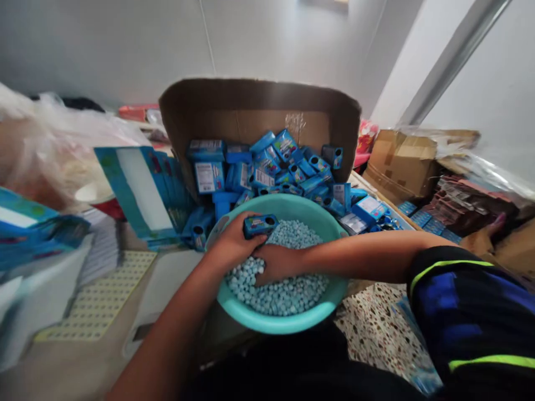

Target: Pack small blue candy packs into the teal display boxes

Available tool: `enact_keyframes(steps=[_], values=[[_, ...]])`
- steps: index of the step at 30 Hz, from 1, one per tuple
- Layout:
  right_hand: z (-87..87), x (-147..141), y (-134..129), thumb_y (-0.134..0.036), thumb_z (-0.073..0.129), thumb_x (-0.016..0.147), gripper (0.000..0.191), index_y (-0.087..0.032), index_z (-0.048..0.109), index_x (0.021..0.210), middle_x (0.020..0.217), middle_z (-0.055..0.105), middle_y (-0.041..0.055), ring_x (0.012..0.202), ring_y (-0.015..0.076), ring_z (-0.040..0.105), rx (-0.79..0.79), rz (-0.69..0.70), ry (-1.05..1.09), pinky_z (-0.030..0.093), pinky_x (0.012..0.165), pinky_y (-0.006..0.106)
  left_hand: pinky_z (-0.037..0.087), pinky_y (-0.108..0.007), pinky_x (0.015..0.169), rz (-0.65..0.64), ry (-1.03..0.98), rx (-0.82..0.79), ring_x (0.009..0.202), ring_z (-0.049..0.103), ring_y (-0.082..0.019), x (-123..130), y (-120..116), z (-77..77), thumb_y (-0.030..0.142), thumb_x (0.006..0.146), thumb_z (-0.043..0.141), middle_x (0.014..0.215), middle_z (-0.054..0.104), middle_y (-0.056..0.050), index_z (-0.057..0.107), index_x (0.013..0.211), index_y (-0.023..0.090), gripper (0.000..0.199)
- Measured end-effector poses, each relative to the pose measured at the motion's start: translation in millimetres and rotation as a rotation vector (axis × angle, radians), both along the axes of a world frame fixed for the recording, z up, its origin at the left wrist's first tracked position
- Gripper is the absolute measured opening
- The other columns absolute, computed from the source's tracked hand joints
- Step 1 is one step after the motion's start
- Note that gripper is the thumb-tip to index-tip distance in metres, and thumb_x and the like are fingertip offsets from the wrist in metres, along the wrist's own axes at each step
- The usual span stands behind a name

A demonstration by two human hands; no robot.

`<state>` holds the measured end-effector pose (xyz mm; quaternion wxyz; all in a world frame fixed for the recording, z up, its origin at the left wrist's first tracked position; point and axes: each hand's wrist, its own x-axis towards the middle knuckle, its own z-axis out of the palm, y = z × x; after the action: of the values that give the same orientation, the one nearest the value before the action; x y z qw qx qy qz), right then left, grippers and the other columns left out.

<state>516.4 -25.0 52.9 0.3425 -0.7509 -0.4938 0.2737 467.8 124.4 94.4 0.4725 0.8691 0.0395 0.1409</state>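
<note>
A turquoise plastic basin [279, 323] stands in front of me, filled with small pale-blue balls [288, 298]. Over its left part my left hand [232, 243] is closed around a small blue printed box [261, 225], which has a dark round spot on its end. My right hand [279, 264] reaches in from the right and is sunk among the balls, just below the box. Its fingers are mostly hidden, so their grip does not show.
Behind the basin a cardboard carton [242, 122] lies open towards me with many blue boxes [286, 146]. Flat blue printed card [137, 192] stands at left, near a yellow dotted sheet [102, 295] and a pale-grey flat object [167, 284]. Brown cartons [399, 161] stand at right.
</note>
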Motion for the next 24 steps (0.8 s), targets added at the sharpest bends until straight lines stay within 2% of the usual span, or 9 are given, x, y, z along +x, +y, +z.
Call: enact_keyframes(steps=[4, 7, 9, 12, 16, 20, 24], values=[[11.4, 1.4, -6.3, -0.029, 0.078, 0.067, 0.032, -0.02, 0.075, 0.097, 0.107, 0.077, 0.0044, 0.107, 0.0303, 0.07, -0.01, 0.044, 0.005, 0.053, 0.098, 0.038, 0.054, -0.045, 0.1, -0.019, 0.052, 0.077, 0.114, 0.067, -0.033, -4.7, 2.0, -1.8, 0.042, 0.07, 0.078, 0.12, 0.072, -0.005, 0.069, 0.123, 0.027, 0.056], [32.3, 1.9, -18.2, -0.028, 0.078, 0.068, 0.029, -0.02, 0.075, 0.096, 0.104, 0.077, 0.0029, 0.101, 0.0266, 0.069, -0.106, 0.011, 0.005, 0.054, 0.091, 0.033, 0.052, -0.045, 0.104, -0.003, 0.009, 0.084, 0.119, 0.065, -0.034, -6.7, 3.5, -3.2, 0.043, 0.07, 0.08, 0.122, 0.072, -0.006, 0.071, 0.12, 0.028, 0.053], [47.0, 1.0, -29.4, -0.023, 0.077, 0.068, 0.027, -0.021, 0.075, 0.095, 0.102, 0.076, 0.001, 0.098, 0.0229, 0.068, -0.11, -0.018, 0.035, 0.052, 0.09, 0.03, 0.052, -0.043, 0.103, 0.028, -0.026, 0.046, 0.116, 0.066, -0.033, -5.6, 3.2, -4.3, 0.044, 0.068, 0.082, 0.118, 0.073, -0.007, 0.071, 0.117, 0.026, 0.053], [63.4, -2.3, -44.6, -0.019, 0.07, 0.07, 0.02, -0.02, 0.074, 0.09, 0.087, 0.072, -0.0022, 0.082, 0.0157, 0.064, -0.022, -0.083, 0.131, 0.05, 0.079, 0.025, 0.051, -0.042, 0.102, 0.02, -0.03, -0.036, 0.114, 0.067, -0.032, -3.7, 2.1, -4.0, 0.048, 0.072, 0.078, 0.116, 0.075, -0.007, 0.072, 0.112, 0.023, 0.048], [70.3, -6.1, -51.9, -0.023, 0.073, 0.069, 0.018, -0.018, 0.069, 0.086, 0.072, 0.062, -0.0037, 0.064, 0.0111, 0.054, 0.139, -0.287, 0.306, 0.043, 0.059, 0.022, 0.051, -0.042, 0.102, 0.005, -0.016, -0.078, 0.116, 0.066, -0.033, -4.9, 0.2, -2.8, 0.049, 0.077, 0.074, 0.119, 0.075, -0.007, 0.073, 0.111, 0.022, 0.044], [76.4, -3.7, -44.2, -0.028, 0.072, 0.067, 0.024, -0.02, 0.059, 0.085, 0.063, 0.053, -0.0056, 0.053, 0.0105, 0.05, 0.413, -0.508, 0.512, 0.036, 0.047, 0.022, 0.053, -0.042, 0.099, -0.046, -0.009, -0.098, 0.111, 0.068, -0.032, -7.8, -2.9, -5.1, 0.046, 0.076, 0.077, 0.117, 0.075, -0.006, 0.072, 0.113, 0.025, 0.043], [88.6, 12.3, -27.3, -0.029, 0.07, 0.066, 0.03, -0.022, 0.053, 0.089, 0.068, 0.05, -0.0057, 0.053, 0.0092, 0.05, 0.547, -0.611, 0.496, 0.034, 0.047, 0.021, 0.055, -0.042, 0.098, -0.091, -0.052, -0.171, 0.105, 0.07, -0.03, -8.5, -5.0, -8.1, 0.042, 0.071, 0.082, 0.111, 0.076, -0.004, 0.073, 0.109, 0.026, 0.042]])
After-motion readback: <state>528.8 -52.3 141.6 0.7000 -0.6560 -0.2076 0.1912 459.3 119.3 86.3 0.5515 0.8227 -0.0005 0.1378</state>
